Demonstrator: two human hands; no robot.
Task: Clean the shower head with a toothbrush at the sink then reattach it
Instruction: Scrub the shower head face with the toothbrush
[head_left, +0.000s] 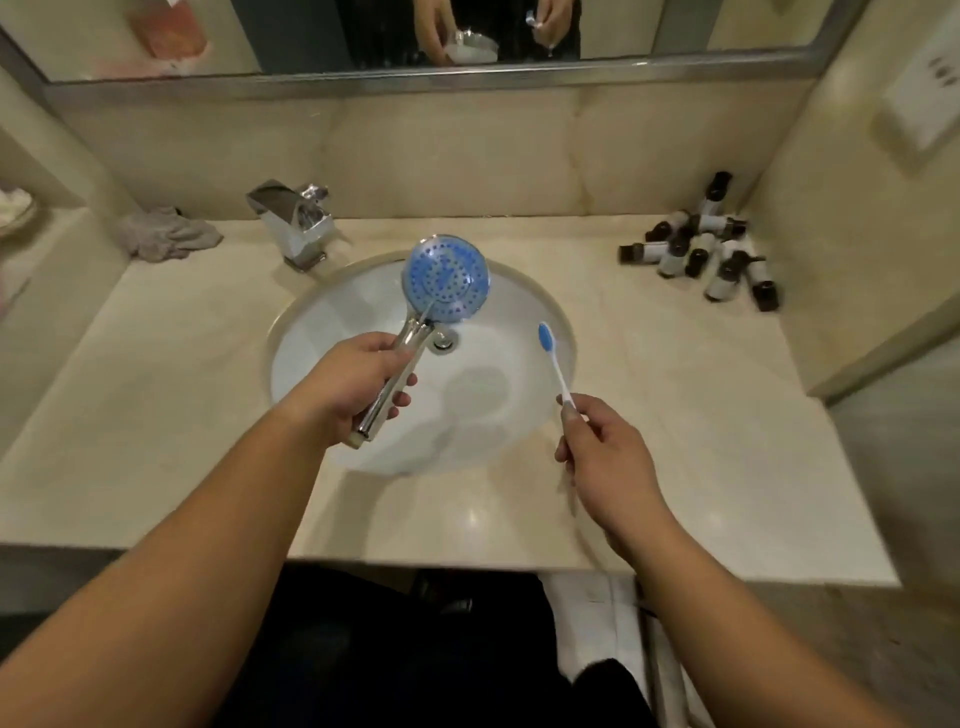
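Observation:
My left hand (353, 387) grips the chrome handle of a shower head (447, 278) over the white sink (550, 312). Its round blue spray face points up toward me, and no hose is attached to the handle's lower end. My right hand (602, 447) pinches the white handle of a toothbrush (553, 358) whose blue bristle head points up and away. The brush is held to the right of the shower head, apart from it, over the sink's right side.
A chrome faucet (293, 221) stands behind the sink at the left, with a crumpled grey cloth (169, 234) beside it. Several small dark-capped bottles (701, 249) lie piled at the back right of the beige counter (701, 415). A mirror (415, 36) runs along the wall.

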